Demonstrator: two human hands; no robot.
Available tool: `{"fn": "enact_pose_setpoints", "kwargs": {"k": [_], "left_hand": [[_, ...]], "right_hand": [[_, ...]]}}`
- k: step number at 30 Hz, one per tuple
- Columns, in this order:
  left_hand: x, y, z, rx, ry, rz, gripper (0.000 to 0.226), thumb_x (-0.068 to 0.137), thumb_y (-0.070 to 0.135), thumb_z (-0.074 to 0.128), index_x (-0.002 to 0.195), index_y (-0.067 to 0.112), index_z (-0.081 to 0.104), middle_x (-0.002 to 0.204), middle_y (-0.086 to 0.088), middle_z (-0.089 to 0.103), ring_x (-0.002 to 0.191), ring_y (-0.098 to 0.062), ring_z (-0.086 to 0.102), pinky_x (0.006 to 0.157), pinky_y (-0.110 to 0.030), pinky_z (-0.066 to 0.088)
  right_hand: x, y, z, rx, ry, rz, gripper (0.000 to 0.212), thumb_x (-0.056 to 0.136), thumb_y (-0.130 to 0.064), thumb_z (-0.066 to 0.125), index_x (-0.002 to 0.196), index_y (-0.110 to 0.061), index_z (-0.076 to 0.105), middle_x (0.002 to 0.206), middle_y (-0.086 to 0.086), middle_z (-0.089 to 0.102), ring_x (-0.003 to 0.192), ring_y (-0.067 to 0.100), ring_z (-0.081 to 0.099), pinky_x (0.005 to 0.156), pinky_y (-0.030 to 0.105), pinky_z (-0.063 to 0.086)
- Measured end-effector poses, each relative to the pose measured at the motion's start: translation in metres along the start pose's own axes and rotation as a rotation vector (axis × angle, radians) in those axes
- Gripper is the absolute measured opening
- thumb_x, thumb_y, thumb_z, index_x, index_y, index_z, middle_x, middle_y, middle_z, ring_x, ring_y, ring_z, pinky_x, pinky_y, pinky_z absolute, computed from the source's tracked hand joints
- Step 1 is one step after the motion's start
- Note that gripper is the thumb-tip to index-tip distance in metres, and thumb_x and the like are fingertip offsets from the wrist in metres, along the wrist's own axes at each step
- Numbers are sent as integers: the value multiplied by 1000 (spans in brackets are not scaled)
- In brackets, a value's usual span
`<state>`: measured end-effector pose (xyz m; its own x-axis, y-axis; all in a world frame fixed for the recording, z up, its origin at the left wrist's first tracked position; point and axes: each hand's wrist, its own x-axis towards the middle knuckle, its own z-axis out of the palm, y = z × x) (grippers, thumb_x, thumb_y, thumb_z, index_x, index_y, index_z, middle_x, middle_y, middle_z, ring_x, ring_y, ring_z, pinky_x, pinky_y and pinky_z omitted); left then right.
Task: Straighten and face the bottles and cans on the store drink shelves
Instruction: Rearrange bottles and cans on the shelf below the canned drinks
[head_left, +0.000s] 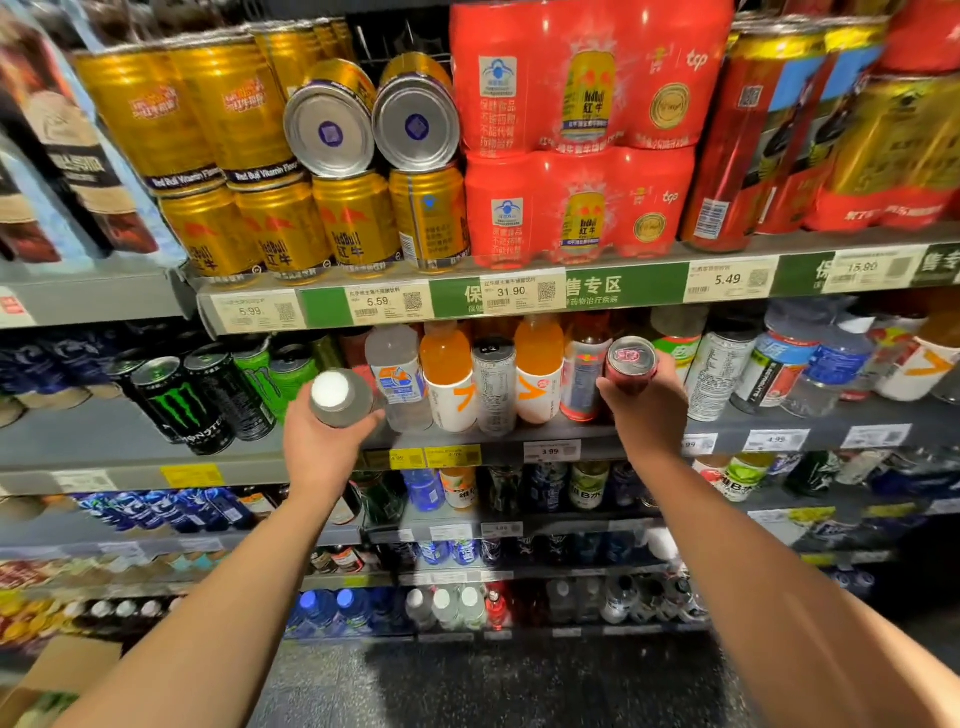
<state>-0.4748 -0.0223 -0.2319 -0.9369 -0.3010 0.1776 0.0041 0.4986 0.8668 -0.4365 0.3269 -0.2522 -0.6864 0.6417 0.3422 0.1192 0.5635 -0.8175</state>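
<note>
Drink shelves (519, 440): the middle tier carries the bottles and cans being faced, its front edge lined with price tags. Largest above, red multipacks (576, 130) stand square to the top shelf's front edge; beside them two gold cans (374, 122) lie on their sides atop the row, bases outward, apparently misplaced. At the middle shelf's front edge, the left hand (324, 441) has fingers clamped round a white-capped bottle (340, 397), tipped outward, probably for turning its label forward. The right hand (644, 410) grips a red can (631, 364) likewise. Both labels are hidden; lower shelves and side edges blur.
</note>
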Motion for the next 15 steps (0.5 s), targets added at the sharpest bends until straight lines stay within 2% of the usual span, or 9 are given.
{"fn": "enact_pose_setpoints", "kwargs": {"k": [2,5,7,10,12,14,15], "left_hand": [[-6,-1,-2,-23,42,-20,71,60,38,92,120,21,59,117,-3,66,114,-27,58,96,-44,49],[-18,5,-6,-128,108,-67,55,69,25,90,111,25,55,108,1,65,102,-19,59,88,-30,45],[-25,11,-13,-215,136,-88,52,72,22,89,113,19,57,110,-1,66,99,-16,60,88,-28,45],[-32,12,-31,-377,161,-152,58,74,20,88,125,10,61,113,-4,69,101,-18,65,92,-30,50],[-39,6,-45,-490,166,-229,62,72,25,88,126,13,61,115,-3,71,104,-18,67,97,-35,52],[-47,-3,-62,-609,163,-302,70,64,35,90,126,16,62,116,-4,72,107,-21,69,95,-43,55],[-50,-7,-71,-663,162,-329,73,62,38,89,126,15,62,116,-6,72,107,-24,69,88,-43,57]], "right_hand": [[-4,-2,-6,-16,-7,-22,50,71,-28,85,108,-8,59,98,13,68,90,36,63,68,30,39],[-21,-16,-18,59,40,-57,44,71,-27,86,106,-15,63,93,0,65,89,29,64,68,25,38],[-37,-28,-23,172,54,-106,50,72,-26,86,113,-16,61,101,-5,63,93,19,61,73,22,41],[-63,-47,-22,275,19,-108,64,70,-34,87,123,-16,56,114,0,66,101,13,60,84,17,46],[-78,-64,-15,321,-34,-58,62,69,-38,88,120,-22,57,109,-6,68,97,7,63,83,20,49],[-95,-82,-5,456,-132,-12,58,70,-25,89,119,-18,58,102,-13,68,93,-4,63,83,17,49],[-103,-91,2,520,-180,-11,58,70,-19,88,120,-15,58,101,-14,68,93,-4,64,85,17,50]]}}
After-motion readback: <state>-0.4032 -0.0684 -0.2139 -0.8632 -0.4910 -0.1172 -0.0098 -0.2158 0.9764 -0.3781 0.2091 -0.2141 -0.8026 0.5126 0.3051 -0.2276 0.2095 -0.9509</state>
